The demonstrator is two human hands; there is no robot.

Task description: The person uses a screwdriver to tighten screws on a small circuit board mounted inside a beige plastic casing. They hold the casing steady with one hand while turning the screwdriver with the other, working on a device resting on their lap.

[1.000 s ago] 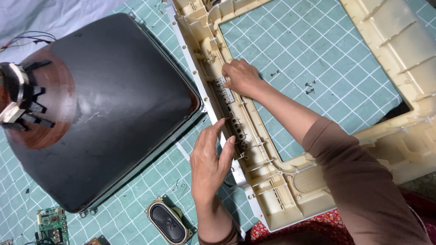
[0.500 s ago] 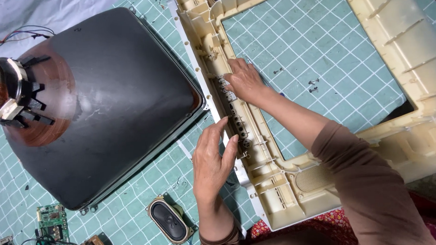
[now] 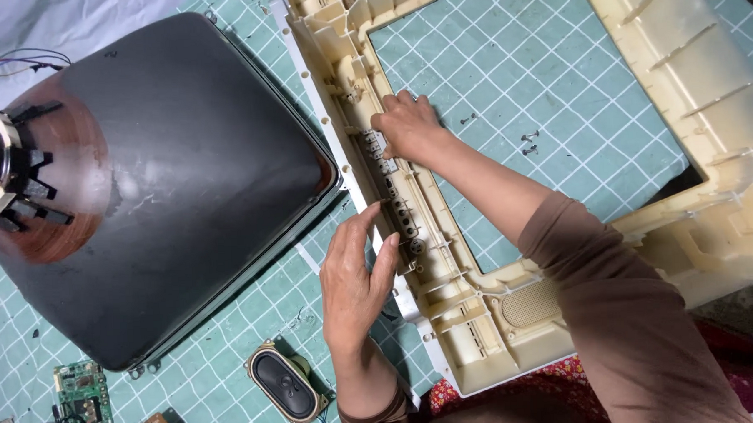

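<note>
A cream plastic television front frame [image 3: 689, 84] lies face down on a green gridded cutting mat [image 3: 513, 73]. My right hand [image 3: 407, 127] presses on the frame's left rail, fingers curled over a strip of small buttons [image 3: 397, 198]. My left hand [image 3: 354, 275] rests flat against the outer edge of that same rail, fingers straight and together, touching the strip's lower end. Neither hand lifts anything free. A large dark picture tube [image 3: 159, 186] lies face down just left of the frame, its copper-wound neck [image 3: 21, 182] at the far left.
A small oval speaker [image 3: 284, 384] lies on the mat below my left hand. A green circuit board [image 3: 78, 393] with wires sits at the bottom left. Two small screws [image 3: 528, 142] lie inside the frame opening. White cloth [image 3: 44, 23] covers the top left corner.
My left hand has slid slightly up along the frame's rail. The right hand stays pressed on the button strip.
</note>
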